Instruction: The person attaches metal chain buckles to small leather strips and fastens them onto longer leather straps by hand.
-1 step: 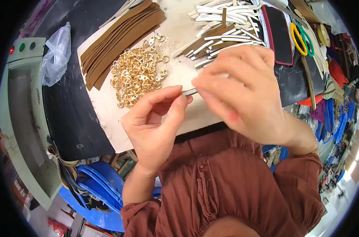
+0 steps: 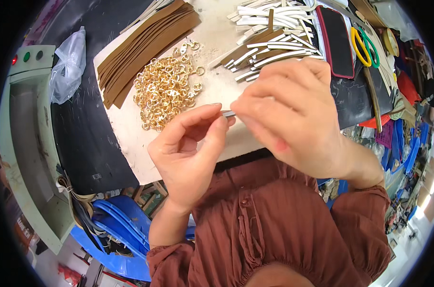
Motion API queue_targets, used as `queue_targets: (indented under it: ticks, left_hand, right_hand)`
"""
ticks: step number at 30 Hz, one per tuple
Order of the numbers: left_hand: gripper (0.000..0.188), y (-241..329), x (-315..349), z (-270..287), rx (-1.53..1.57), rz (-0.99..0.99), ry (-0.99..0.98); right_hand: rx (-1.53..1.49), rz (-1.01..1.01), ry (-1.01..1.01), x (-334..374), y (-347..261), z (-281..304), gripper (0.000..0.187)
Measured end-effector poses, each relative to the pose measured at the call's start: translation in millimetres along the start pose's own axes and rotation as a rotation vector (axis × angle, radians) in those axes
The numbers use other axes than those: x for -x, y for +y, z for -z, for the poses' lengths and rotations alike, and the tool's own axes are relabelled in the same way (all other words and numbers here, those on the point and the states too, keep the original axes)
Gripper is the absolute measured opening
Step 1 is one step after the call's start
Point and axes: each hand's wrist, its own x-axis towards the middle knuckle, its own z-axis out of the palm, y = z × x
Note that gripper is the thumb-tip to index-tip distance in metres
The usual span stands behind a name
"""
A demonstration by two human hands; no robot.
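Between my two hands is a short, narrow white strip [image 2: 229, 114] with a darker edge, mostly covered by fingers. My left hand [image 2: 190, 148] pinches one end between thumb and index finger. My right hand [image 2: 293, 115] is closed at the other end, its fingertips pressed together on the strip. Just beyond my left hand lies a heap of gold metal rings with small clasps [image 2: 164, 91]. A pile of short white and brown strips [image 2: 274, 43] lies past my right hand. Long flat brown strips [image 2: 140, 48] are stacked at the far left of the pale board [image 2: 217, 86].
A dark phone in a red case [image 2: 339, 43] lies right of the strips, beside yellow and green handled scissors [image 2: 365, 48]. A clear plastic bag [image 2: 69, 64] rests on the black surface at the left. A grey metal box with buttons [image 2: 30, 62] stands at the far left.
The hands have drawn slightly closer together, so less of the white strip shows between the fingertips. Nothing else has visibly moved.
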Motion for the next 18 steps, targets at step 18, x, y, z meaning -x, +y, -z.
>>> queue_targets:
  ticks: [18]
  left_hand:
    - [0.022, -14.6, 19.1, 8.9, 0.232, -0.057, 0.124]
  right_hand:
    - [-0.576, -0.408, 0.034, 19.2, -7.3, -5.7, 0.007]
